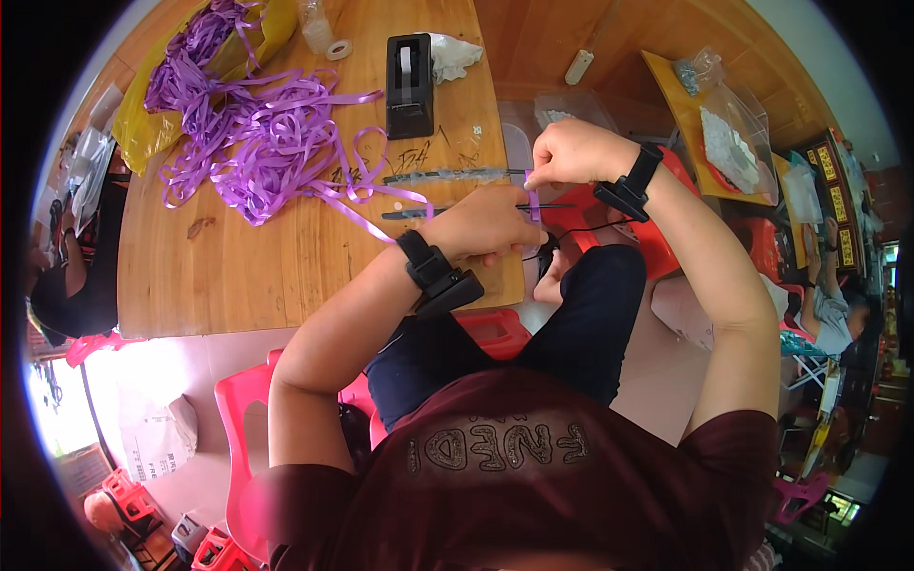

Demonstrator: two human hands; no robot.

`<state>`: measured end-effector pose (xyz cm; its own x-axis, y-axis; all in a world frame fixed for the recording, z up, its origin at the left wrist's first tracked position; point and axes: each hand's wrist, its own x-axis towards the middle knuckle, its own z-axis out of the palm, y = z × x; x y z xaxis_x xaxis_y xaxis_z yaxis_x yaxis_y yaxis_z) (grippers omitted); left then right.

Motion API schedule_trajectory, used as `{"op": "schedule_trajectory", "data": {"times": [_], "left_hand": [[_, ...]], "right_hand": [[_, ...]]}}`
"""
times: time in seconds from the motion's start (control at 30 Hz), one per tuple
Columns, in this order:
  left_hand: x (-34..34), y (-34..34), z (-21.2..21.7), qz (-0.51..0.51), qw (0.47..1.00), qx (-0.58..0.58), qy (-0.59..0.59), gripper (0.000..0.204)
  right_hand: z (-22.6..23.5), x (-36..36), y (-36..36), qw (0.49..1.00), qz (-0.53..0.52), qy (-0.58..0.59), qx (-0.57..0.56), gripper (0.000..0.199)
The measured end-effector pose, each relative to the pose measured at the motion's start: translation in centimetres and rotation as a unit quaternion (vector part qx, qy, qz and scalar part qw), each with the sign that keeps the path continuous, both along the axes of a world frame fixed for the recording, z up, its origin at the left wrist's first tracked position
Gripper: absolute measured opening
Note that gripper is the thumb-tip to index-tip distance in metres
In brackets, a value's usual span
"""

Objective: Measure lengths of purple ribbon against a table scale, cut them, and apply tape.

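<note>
A wooden bench (238, 276) fills the left of the room, red stools (243, 419) below it. A yellow bag (152, 124) at its far left corner spills purple ribbon (267, 143); a black tape dispenser (409, 86) stands at the far edge. Off the near right corner, the left hand (486, 228) and right hand (571, 152) both pinch a short ribbon strip (534, 205) upright between them.

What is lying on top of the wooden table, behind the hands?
On the wooden table lie a tangled purple ribbon, a black tape dispenser and two thin rods. The left hand covers the ribbon's near end.
</note>
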<state>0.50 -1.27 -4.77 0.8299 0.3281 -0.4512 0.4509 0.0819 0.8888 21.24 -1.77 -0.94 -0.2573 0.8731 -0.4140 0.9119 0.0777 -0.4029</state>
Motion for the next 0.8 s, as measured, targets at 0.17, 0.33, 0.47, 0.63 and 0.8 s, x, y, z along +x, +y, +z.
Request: {"op": "schedule_trajectory", "data": {"times": [0.17,0.33,0.47,0.63,0.8], "left_hand": [[-0.1,0.0,0.1,0.004,1.000,0.002,0.003,0.077],[-0.1,-0.2,0.4,0.003,1.000,0.008,-0.002,0.072],[0.0,-0.2,-0.1,0.012,1.000,0.015,0.000,0.055],[0.1,-0.3,0.1,0.013,1.000,0.015,-0.018,0.048],[-0.3,-0.3,0.2,0.018,1.000,0.010,-0.007,0.065]], "right_hand": [[0.9,-0.4,-0.8,0.984,-0.054,-0.165,-0.028,0.042],[1.4,0.8,-1.7,0.991,0.012,-0.066,0.113,0.025],[0.9,-0.8,-1.8,0.982,0.135,-0.072,0.107,0.025],[0.7,-2.6,-1.3,0.959,0.212,-0.159,0.096,0.033],[0.5,1.7,-2.4,0.996,0.029,0.074,0.046,0.028]]}}
